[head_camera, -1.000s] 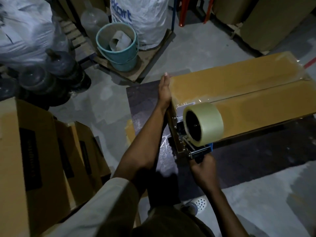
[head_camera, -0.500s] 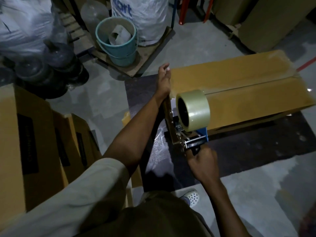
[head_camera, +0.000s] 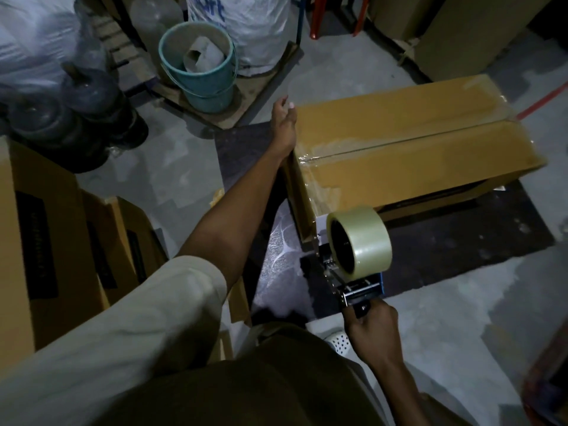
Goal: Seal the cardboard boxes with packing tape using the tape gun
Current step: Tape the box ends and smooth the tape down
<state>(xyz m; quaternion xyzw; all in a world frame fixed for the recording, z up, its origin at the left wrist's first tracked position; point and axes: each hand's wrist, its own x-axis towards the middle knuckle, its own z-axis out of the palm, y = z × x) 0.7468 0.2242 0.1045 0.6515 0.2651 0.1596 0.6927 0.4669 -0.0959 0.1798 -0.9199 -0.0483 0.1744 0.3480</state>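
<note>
Head view shows the long cardboard box [head_camera: 415, 142] lying across the upper right of the frame, with clear tape glinting along its centre seam and over its near end. The left hand [head_camera: 284, 124] rests against that end at centre top, fingers fairly straight and together, bracing it. The right hand [head_camera: 372, 330], lower centre, has its fingers clamped round the handle of the tape gun [head_camera: 350, 281], whose roll of tape [head_camera: 365, 238] sits at the box's lower corner. The step looks like finishing a strip here; next probably calls for tilting the gun to cut, then pressing the tail flat.
</note>
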